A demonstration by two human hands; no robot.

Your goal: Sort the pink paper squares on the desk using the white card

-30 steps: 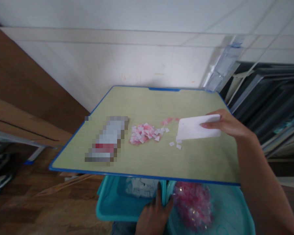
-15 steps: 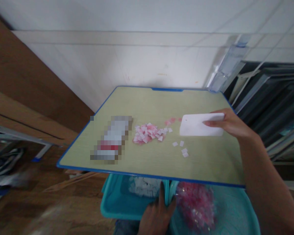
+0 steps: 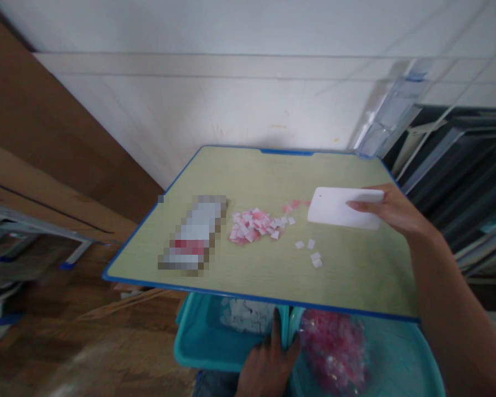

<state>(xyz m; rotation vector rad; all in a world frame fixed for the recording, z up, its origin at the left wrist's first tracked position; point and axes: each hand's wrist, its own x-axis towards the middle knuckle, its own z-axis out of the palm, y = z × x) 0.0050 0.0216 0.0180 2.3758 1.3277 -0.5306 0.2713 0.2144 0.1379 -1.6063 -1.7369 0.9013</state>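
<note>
My right hand [image 3: 391,209] is closed on the edge of a flat white plastic scraper card [image 3: 334,208], held tilted just over the right part of the folding table [image 3: 256,270]. To its left lies a heap of small pink and white square pieces [image 3: 254,225]. Several loose white squares [image 3: 315,259] and a pink patch of pieces [image 3: 291,205] lie close to the card. Below the table edge, my left hand [image 3: 268,364] straddles the adjoining rims of two teal basins, index finger stretched inside the left basin [image 3: 209,361] and thumb on the other side.
A pixelated flat object [image 3: 194,231] lies on the table's left. White pieces [image 3: 246,315] are in the left basin; a clear bag of pink pieces [image 3: 334,347] is in the right basin [image 3: 413,358]. A clear plastic bottle [image 3: 391,116] and dark stacked panels [image 3: 471,154] stand right.
The white card has tilted a little, its right end lower, and still hovers at the right. The whole view has shifted slightly. The left hand keeps its place at the basins.
</note>
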